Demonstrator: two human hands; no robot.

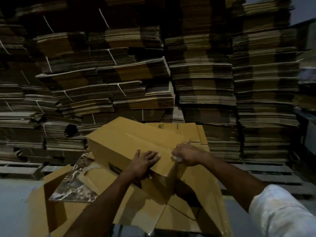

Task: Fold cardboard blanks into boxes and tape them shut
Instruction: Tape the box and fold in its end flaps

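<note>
A folded brown cardboard box (pixel 130 142) lies tilted in front of me, its closed flaps facing up. My left hand (pixel 143 161) presses flat on the top near the box's near edge, fingers spread, thumb over the edge. My right hand (pixel 186 155) is at the box's right end, fingers curled round something clear and shiny, which looks like a roll of tape (pixel 177 158); a glossy strip runs along the flap seam toward it. The tape itself is mostly hidden by the hand.
An open box (pixel 196 211) with raised flaps sits under the folded one. A marble-patterned board (pixel 75 183) leans at the left. Flat blanks (pixel 184 130) lie behind. Tall stacks of bundled cardboard (pixel 119 74) on pallets (pixel 22 168) fill the background.
</note>
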